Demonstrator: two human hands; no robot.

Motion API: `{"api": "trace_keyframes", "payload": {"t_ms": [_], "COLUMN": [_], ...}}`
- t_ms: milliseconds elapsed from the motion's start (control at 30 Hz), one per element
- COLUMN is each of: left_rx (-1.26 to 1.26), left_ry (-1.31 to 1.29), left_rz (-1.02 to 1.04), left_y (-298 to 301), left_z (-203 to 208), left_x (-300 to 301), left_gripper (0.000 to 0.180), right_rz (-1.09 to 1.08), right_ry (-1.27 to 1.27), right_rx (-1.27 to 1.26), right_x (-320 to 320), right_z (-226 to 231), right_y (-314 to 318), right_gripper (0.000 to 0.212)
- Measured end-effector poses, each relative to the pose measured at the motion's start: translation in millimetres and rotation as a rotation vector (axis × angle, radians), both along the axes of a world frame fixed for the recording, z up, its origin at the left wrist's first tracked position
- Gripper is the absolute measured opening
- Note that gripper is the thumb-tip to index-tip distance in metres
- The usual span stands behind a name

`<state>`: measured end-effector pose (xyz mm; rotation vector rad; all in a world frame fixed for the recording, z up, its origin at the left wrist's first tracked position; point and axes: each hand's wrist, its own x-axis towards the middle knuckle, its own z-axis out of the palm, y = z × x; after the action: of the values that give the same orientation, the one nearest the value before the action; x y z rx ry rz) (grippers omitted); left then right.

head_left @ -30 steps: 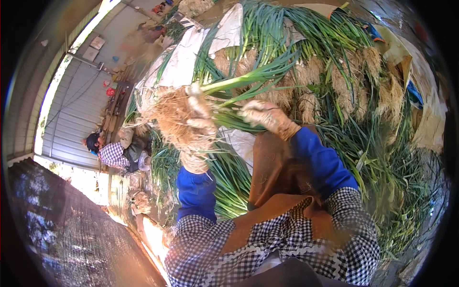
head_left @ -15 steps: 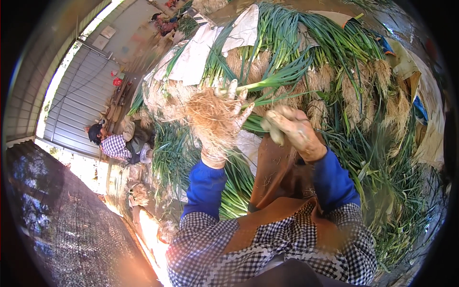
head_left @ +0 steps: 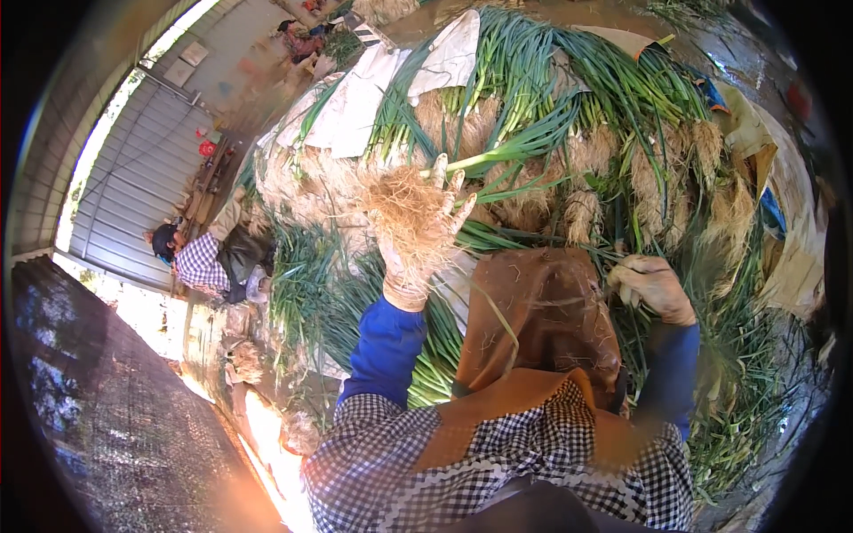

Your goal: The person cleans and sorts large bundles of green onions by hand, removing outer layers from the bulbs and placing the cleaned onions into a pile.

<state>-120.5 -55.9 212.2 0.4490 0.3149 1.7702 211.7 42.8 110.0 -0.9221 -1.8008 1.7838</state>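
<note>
My left hand (head_left: pixel 444 213) holds a green onion (head_left: pixel 484 160), its fingers partly spread behind the bushy tan roots (head_left: pixel 400 209). The white stalk and green leaves point away to the right. Off to the right, my right hand (head_left: pixel 653 286) is closed over the pile of loose leaves; what its curled fingers hold, if anything, is hidden. A thin pale leaf strip (head_left: pixel 505 318) hangs in front of my brown apron (head_left: pixel 542 302). Beyond both hands lies a heap of green onions (head_left: pixel 524 75), roots toward me.
Pale cloth sheets (head_left: pixel 364 102) partly cover the heap. Loose green leaves (head_left: pixel 737 417) lie thick on the right, and more onions (head_left: pixel 435 360) lie beside my left forearm. A person (head_left: pixel 204 262) in a checked top crouches at the left, near a metal wall (head_left: pixel 133 186).
My right hand has moved from beside the onion to the right and toward me. The left hand keeps the onion in nearly the same place. A leaf strip now shows before the apron.
</note>
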Motion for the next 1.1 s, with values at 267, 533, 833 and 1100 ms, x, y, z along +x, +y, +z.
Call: {"api": "trace_keyframes", "payload": {"t_ms": [267, 533, 833, 1100], "left_rx": [0.005, 0.058, -0.091, 0.155], "left_ry": [-0.005, 0.076, -0.003, 0.29], "left_rz": [-0.019, 0.048, 0.224, 0.517], "left_y": [4, -10, -23, -52], "left_z": [-17, 6, 24, 158], "left_x": [4, -1, -16, -84], "left_gripper": [0.058, 0.061, 0.068, 0.037], "right_rz": [0.298, 1.099, 0.027, 0.38], "right_ry": [0.183, 0.583, 0.287, 0.408], "right_rx": [0.601, 0.032, 0.638, 1.152], "right_x": [-142, -117, -138, -230], "right_z": [106, 38, 34, -29], "right_y": [-45, -75, -45, -43], "right_gripper": [0.039, 0.021, 0.018, 0.017]}}
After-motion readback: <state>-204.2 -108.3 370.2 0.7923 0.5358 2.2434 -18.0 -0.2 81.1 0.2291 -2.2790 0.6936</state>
